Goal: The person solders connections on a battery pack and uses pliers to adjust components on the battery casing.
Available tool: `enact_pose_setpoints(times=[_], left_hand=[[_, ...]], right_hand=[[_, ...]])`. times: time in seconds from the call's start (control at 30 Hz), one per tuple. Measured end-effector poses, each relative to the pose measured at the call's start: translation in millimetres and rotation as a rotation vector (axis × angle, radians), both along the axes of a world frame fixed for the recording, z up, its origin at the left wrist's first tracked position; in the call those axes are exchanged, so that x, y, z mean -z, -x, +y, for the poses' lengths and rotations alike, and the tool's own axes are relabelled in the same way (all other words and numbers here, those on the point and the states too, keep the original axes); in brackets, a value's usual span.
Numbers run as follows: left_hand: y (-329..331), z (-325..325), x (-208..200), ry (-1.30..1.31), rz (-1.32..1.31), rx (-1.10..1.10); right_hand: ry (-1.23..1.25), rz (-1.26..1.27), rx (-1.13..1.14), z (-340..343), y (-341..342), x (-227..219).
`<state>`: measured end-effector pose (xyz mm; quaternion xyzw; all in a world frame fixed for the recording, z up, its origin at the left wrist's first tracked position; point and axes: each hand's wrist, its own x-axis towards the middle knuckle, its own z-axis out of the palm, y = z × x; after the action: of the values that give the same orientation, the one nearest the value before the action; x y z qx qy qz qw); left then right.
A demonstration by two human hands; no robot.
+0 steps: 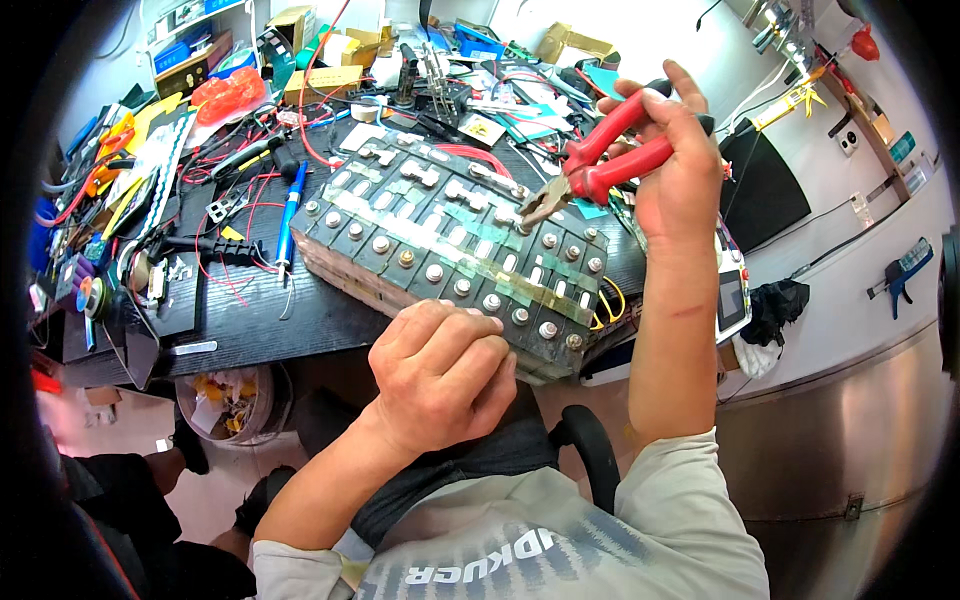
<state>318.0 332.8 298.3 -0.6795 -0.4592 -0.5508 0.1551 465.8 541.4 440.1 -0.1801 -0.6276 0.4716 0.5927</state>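
Observation:
A block of battery cells [345, 270] lies on the black table in front of me, its top covered with rows of metal terminals, busbar pieces and clear and green tape. My right hand [680, 150] is closed around combination pliers [625, 172] with red handles. The pliers' jaws point down and left, at a terminal by the block's far right side; whether they grip it I cannot tell. At the block's near edge, my left hand [440, 365] is curled into a fist, knuckles up. Its fingertips are tucked under, hiding anything inside.
A blue pen-shaped tool [291, 215] and tangled wires lie left of the block. Cardboard boxes [322, 84] and a red plastic bag [228, 95] crowd the back. A waste bin [228, 405] stands below the table's front edge. Another person's legs [150, 490] show at lower left.

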Motion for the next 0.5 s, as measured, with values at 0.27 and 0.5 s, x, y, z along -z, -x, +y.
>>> enact_pose_setpoints(times=[0.27, 0.5], left_hand=[[-2, 1, 0, -0.006, 0.001, -0.019], [-2, 2, 1, -0.007, -0.005, -0.013]], right_hand=[[-0.095, -0.067, 0.052, -16, -6, 6], [-0.124, -0.052, 0.091, -24, 0, 8]])
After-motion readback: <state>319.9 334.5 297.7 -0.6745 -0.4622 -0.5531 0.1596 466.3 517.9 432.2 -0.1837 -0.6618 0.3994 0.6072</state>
